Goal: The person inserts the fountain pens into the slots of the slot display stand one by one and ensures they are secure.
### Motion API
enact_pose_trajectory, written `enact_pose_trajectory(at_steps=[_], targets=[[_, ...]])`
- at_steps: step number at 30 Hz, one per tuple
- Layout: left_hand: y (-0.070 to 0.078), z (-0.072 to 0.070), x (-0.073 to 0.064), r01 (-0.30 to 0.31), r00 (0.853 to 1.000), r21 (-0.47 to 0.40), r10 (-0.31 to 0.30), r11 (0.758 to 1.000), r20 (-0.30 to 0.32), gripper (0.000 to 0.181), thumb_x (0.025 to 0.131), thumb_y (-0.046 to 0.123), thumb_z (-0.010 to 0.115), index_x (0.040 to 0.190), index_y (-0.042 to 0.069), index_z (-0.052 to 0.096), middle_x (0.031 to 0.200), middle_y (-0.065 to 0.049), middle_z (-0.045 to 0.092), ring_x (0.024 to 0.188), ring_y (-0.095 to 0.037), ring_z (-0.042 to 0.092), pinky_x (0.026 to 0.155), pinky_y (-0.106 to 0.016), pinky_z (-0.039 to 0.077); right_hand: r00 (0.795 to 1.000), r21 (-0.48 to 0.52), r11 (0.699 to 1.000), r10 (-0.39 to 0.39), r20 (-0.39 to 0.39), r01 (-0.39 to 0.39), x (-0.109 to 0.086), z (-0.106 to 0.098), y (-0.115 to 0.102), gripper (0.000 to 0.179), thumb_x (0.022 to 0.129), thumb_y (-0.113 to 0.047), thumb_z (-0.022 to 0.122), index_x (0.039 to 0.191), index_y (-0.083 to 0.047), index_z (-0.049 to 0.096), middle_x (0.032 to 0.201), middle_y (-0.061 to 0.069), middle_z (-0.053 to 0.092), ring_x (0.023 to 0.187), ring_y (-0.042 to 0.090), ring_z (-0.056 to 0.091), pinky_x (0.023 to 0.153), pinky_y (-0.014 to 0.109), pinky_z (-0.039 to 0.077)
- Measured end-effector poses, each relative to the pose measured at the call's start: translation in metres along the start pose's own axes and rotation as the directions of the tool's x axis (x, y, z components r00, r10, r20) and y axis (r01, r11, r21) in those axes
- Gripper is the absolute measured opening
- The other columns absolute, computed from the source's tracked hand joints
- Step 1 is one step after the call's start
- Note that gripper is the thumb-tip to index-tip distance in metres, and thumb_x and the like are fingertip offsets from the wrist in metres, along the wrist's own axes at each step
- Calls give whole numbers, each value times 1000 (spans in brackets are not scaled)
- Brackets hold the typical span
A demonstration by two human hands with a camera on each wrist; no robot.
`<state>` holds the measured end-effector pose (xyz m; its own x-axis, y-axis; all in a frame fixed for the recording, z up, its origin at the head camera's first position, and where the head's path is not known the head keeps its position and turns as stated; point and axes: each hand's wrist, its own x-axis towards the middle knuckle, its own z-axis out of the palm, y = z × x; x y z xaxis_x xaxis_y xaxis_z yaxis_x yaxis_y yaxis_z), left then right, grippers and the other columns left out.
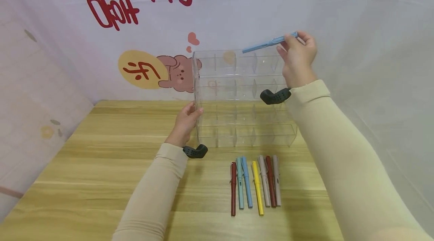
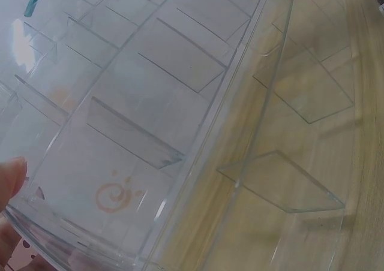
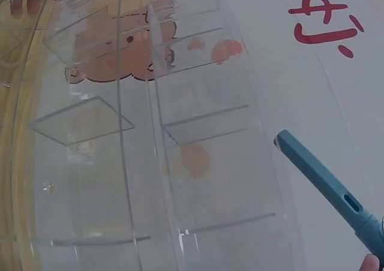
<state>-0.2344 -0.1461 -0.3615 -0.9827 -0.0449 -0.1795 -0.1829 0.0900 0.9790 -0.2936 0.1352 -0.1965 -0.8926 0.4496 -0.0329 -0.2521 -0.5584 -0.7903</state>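
A light blue pen (image 1: 269,42) is pinched near its capped end by my right hand (image 1: 300,58), held almost level above the top tier of a clear acrylic rack (image 1: 245,130). In the right wrist view the pen's barrel (image 3: 318,172) points toward the rack, apart from it. My left hand (image 1: 185,122) grips the rack's left side panel, thumb at the front; the left wrist view shows only its thumb (image 2: 11,181) and part of the fingers at the edge. The rack stands upright, with several tiers split by thin dividers.
On the wooden table (image 1: 112,150) before the rack lie several pens side by side: dark red (image 1: 233,190), teal (image 1: 240,184), blue (image 1: 247,182), yellow (image 1: 258,190), and greyish ones (image 1: 277,182) around another dark red (image 1: 271,182). A printed white cloth (image 1: 339,26) hangs behind.
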Motion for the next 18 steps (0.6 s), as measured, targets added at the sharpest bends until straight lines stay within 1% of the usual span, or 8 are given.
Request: enact_pose_trajectory(at_steps=[4,8,13,18], targets=[[0,1,1,2,1000,13,-1,1000,-5,55,97,29,59,149,21,39,149,-8,38,135,-29,37,109,-49,33,1000,-41,999,-15,3,15,2,5,8,28,89,3,65,108,-11,51,104,5,56,88,18,64,86,31,54],[1,1,1,-5,1000,14,5,1000,-5,56,97,29,59,149,21,39,149,-7,39,135,-29,38,109,-49,33,1000,-80,996,-26,1,26,3,7,13,28,88,4,65,107,-11,51,104,5,55,85,18,65,87,32,54],[1,2,0,-21,1000,2,21,1000,3,54,97,30,59,148,21,40,145,-6,44,132,-28,40,108,-48,35,1000,-124,992,-12,26,15,3,7,18,29,89,1,65,109,-12,49,108,5,55,89,18,63,85,30,54],[-1,2,-1,-21,1000,4,21,1000,4,55,97,31,59,148,22,39,146,-6,42,133,-28,39,108,-48,35,999,-150,989,-6,42,13,1,7,21,30,89,1,65,110,-12,49,109,5,53,91,18,64,88,32,53]])
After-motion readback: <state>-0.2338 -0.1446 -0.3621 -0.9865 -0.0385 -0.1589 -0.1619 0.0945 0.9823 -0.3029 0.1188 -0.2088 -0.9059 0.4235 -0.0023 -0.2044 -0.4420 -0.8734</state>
